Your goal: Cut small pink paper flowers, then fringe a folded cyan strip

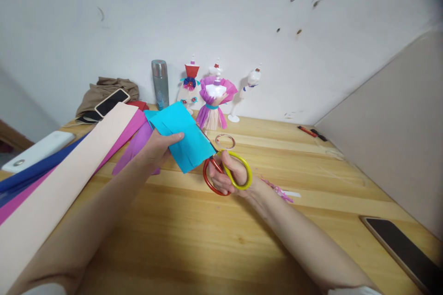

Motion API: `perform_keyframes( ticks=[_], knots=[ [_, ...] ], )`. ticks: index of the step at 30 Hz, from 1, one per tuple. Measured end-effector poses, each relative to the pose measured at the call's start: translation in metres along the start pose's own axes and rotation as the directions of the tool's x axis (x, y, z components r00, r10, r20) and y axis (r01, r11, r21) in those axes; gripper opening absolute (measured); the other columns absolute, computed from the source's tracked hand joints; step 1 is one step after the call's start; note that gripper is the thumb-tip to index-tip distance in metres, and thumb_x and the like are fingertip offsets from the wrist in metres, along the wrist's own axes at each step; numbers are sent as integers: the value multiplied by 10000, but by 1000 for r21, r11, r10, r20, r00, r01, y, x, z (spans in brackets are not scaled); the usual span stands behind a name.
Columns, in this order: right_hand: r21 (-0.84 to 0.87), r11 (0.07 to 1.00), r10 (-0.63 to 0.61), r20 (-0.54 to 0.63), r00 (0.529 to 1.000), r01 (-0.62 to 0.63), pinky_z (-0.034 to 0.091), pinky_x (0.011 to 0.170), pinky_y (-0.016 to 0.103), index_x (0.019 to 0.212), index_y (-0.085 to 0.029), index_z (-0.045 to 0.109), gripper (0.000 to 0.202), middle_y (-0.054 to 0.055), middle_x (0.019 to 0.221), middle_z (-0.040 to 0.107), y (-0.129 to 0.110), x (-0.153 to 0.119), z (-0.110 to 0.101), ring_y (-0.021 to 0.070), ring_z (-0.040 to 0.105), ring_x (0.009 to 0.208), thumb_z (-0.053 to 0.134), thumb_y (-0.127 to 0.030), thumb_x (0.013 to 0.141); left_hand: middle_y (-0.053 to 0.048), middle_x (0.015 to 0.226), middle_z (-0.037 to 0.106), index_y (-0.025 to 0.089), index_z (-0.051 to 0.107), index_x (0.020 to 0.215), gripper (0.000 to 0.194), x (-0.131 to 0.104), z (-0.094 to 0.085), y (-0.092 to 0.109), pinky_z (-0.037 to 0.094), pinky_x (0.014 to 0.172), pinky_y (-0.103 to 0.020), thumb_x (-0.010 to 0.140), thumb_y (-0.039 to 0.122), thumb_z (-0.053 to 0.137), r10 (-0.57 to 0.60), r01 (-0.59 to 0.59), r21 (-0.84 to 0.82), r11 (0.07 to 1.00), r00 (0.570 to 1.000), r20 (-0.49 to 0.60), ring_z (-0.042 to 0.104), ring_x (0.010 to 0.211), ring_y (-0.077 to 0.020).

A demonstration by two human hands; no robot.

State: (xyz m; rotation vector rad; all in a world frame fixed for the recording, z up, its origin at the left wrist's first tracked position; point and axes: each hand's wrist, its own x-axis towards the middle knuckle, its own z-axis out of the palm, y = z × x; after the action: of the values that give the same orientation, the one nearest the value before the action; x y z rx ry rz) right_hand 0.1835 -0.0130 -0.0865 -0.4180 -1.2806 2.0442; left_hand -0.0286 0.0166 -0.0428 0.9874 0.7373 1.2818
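My left hand (162,144) pinches a folded piece of turquoise crepe paper (187,136), the thumb lying on top of it. In my right hand (230,170) is a pair of scissors (246,173) with one yellow and one red handle loop. The blades run along the right edge of the turquoise paper and are partly hidden by it. Just beyond the scissors, a roll of clear tape (225,141) lies flat on the wooden table (180,239). Purple crepe paper (133,145) lies under and beside my left wrist.
Long crepe strips in cream (74,170), pink and blue stretch along the left. Small dressed mannequins (213,101) and a thermos (160,84) stand by the wall. Phones (398,244) lie right and back left. Paper scraps (278,190) sit beyond my right forearm.
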Motion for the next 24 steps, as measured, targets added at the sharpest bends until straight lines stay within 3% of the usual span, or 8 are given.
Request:
perform_keyframes(
  ticks=[5,11,18,21,24],
  knots=[
    [-2,997,74,36,997,-74,418,364,176,768,-153,716,625,-100,424,408,-5,-4,-3,47,334,291,648,-768,857,-114,1265,779,222,727,1275,689,1,-5,-1,576,1037,-522,622,256,942,32,-32,21,999,999,-22,637,1309,-432],
    [-19,991,135,39,990,-134,501,450,236,803,-145,714,695,-59,489,479,-6,-6,-11,77,435,354,456,-771,958,-112,1191,803,230,667,1362,772,1,-7,-8,590,1014,-529,641,277,939,-43,42,23,999,999,29,672,1266,-419],
    [-92,993,69,-65,995,-75,507,530,280,787,-154,687,724,-11,501,579,-3,-5,-6,125,543,439,593,-872,798,-122,1142,809,184,666,1319,720,-3,-1,-11,615,960,-501,652,255,928,-104,103,10,995,994,28,693,1225,-412],
    [-75,994,68,-103,992,-76,503,515,279,750,-154,679,727,-23,476,552,-2,-3,-2,115,514,411,627,-879,761,-127,1152,805,182,689,1272,660,-2,-1,-14,612,960,-510,661,256,925,-110,110,1,994,994,26,704,1198,-413],
    [-59,998,30,-141,990,-38,434,428,241,704,-163,654,683,-63,422,455,0,-1,1,85,409,346,600,-832,827,-115,1140,807,195,689,1265,654,0,-3,-17,605,980,-511,659,245,930,-112,113,-21,993,993,19,701,1209,-404]
  ],
)
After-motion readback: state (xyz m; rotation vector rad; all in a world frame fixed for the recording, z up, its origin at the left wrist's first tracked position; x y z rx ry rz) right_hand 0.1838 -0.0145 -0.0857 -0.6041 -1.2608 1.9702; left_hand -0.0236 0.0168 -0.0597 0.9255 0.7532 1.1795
